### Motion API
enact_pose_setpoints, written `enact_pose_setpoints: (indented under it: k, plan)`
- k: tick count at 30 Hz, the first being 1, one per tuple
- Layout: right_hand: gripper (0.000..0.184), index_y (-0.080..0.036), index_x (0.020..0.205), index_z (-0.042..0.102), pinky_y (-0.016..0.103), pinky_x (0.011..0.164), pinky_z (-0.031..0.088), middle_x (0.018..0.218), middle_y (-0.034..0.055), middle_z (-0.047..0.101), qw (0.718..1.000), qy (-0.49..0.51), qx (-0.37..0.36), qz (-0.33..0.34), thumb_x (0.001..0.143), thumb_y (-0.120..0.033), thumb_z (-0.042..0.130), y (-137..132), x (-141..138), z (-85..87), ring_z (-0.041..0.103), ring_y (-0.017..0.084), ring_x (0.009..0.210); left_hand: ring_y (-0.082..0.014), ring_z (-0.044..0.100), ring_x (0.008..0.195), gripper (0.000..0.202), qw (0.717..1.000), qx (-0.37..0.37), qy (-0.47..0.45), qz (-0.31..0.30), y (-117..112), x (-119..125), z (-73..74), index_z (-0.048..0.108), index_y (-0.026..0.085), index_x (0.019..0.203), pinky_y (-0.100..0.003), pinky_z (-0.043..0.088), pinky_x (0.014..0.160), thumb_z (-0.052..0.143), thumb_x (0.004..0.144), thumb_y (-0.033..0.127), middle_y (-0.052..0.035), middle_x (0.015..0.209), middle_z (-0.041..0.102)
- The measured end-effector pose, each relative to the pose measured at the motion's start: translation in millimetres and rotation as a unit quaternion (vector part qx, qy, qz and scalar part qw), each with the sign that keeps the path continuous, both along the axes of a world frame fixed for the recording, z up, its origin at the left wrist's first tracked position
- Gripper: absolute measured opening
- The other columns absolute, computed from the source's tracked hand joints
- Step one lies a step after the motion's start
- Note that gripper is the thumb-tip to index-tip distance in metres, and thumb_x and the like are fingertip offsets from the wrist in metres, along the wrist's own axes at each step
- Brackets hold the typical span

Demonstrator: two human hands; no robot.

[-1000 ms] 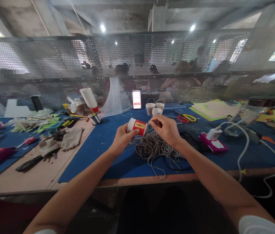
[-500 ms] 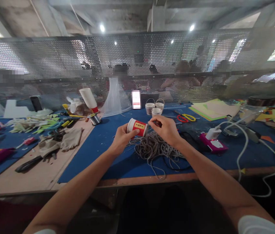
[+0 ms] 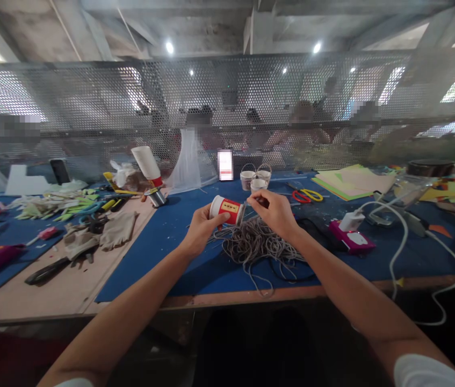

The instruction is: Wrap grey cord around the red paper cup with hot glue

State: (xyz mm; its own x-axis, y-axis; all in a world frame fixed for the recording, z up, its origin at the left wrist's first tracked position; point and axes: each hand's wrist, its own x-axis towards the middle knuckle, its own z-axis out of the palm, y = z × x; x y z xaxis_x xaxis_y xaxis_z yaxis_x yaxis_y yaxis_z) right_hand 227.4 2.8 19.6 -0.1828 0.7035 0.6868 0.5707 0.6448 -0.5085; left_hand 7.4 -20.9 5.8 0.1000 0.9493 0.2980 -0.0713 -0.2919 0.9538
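A white paper cup with a red and gold label [image 3: 232, 211] lies sideways in my left hand [image 3: 202, 228], whose fingers and thumb are closed round it. Close to the cup's right end, my right hand [image 3: 273, 211] is pinched shut on a thin grey cord, a short bit of which shows between the fingertips and the cup's edge. Below both hands lies a tangled heap of grey cord [image 3: 257, 244] on the blue mat [image 3: 158, 252]. Behind my right hand stand three small white pails with looped handles [image 3: 258, 184].
Red and yellow scissors [image 3: 308, 196], coloured paper [image 3: 352, 181] and a purple power strip [image 3: 352, 236] with white cables lie to the right. Leftward are a wire spool [image 3: 156, 197], stacked paper cups [image 3: 145, 163] and work gloves [image 3: 118, 231]. A perforated screen [image 3: 231, 118] closes off the back.
My right fingertips have shifted slightly rightward from the cup's end, and more grey strand shows there. My left hand keeps the cup in nearly the same place.
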Motion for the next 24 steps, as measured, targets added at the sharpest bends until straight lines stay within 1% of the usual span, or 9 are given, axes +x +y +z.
enact_pose_setpoints:
  k: [3,7,10,12,14,16,18,21,24]
  plan:
    - [0.030,-0.020,0.091,0.071,0.029,0.065,0.044,0.075,0.0023,0.069,0.999,0.030,-0.032,0.030,0.096,-0.045,0.055,2,3,0.7,0.061,0.015,0.066,-0.0099,0.051,0.060,0.029,1.000,-0.009,-0.016,0.006,2,0,-2.3,0.073,0.014,0.092,-0.022,0.041,0.054,0.080,0.072,0.034,-0.0016,0.077,0.067]
    - [0.042,-0.018,0.087,0.071,0.027,0.059,0.046,0.073,0.0021,0.065,0.985,0.091,-0.104,0.105,0.099,-0.052,0.048,2,3,1.3,0.059,0.012,0.057,-0.0113,0.055,0.065,0.031,0.999,-0.019,-0.047,0.013,3,0,-1.9,0.074,0.014,0.094,-0.021,0.043,0.057,0.080,0.073,0.037,-0.0035,0.082,0.069]
    - [0.035,-0.019,0.083,0.068,0.029,0.072,0.051,0.085,0.0051,0.068,0.988,0.094,-0.067,0.106,0.097,-0.047,0.053,2,0,-1.2,0.065,0.016,0.076,-0.0117,0.056,0.068,0.034,0.997,-0.029,-0.075,0.012,3,1,0.2,0.074,0.013,0.095,-0.021,0.044,0.057,0.078,0.076,0.042,-0.0041,0.083,0.070]
    - [0.023,-0.020,0.091,0.068,0.032,0.083,0.052,0.097,0.0068,0.069,0.990,0.091,-0.038,0.096,0.095,-0.039,0.057,5,-2,-5.6,0.066,0.018,0.089,-0.0117,0.057,0.069,0.036,0.995,-0.035,-0.093,0.016,4,1,1.4,0.074,0.013,0.094,-0.020,0.044,0.056,0.079,0.075,0.043,-0.0040,0.083,0.070]
    - [0.018,-0.020,0.104,0.066,0.035,0.090,0.052,0.107,0.0080,0.068,0.989,0.105,-0.035,0.098,0.092,-0.033,0.059,10,-3,-11.5,0.066,0.018,0.096,-0.0119,0.058,0.069,0.037,0.993,-0.041,-0.108,0.017,5,1,2.0,0.074,0.013,0.094,-0.020,0.045,0.056,0.081,0.073,0.043,-0.0042,0.084,0.070]
    - [0.023,-0.020,0.112,0.063,0.037,0.092,0.052,0.110,0.0084,0.069,0.986,0.117,-0.053,0.108,0.091,-0.030,0.060,15,-3,-17.4,0.067,0.019,0.098,-0.0120,0.059,0.070,0.039,0.992,-0.044,-0.121,0.012,7,1,1.7,0.074,0.012,0.096,-0.020,0.046,0.056,0.082,0.073,0.042,-0.0048,0.086,0.070]
    - [0.027,-0.020,0.115,0.062,0.038,0.093,0.052,0.109,0.0087,0.070,0.983,0.116,-0.082,0.116,0.089,-0.028,0.060,19,-3,-21.7,0.068,0.019,0.100,-0.0121,0.060,0.071,0.039,0.990,-0.049,-0.132,0.000,8,1,0.8,0.074,0.012,0.099,-0.021,0.048,0.058,0.082,0.073,0.041,-0.0054,0.088,0.071]
    - [0.024,-0.020,0.110,0.065,0.038,0.092,0.052,0.108,0.0091,0.073,0.978,0.102,-0.123,0.133,0.089,-0.029,0.060,21,-3,-24.6,0.069,0.020,0.099,-0.0128,0.062,0.074,0.041,0.988,-0.057,-0.145,-0.015,8,1,-0.4,0.073,0.013,0.101,-0.022,0.050,0.062,0.082,0.073,0.040,-0.0064,0.093,0.072]
    - [0.022,-0.020,0.104,0.067,0.038,0.090,0.053,0.103,0.0078,0.075,0.973,0.103,-0.141,0.150,0.087,-0.033,0.063,23,-4,-26.8,0.070,0.020,0.095,-0.0131,0.062,0.076,0.040,0.986,-0.060,-0.152,-0.020,7,3,-0.6,0.073,0.012,0.101,-0.022,0.051,0.064,0.082,0.073,0.039,-0.0070,0.092,0.072]
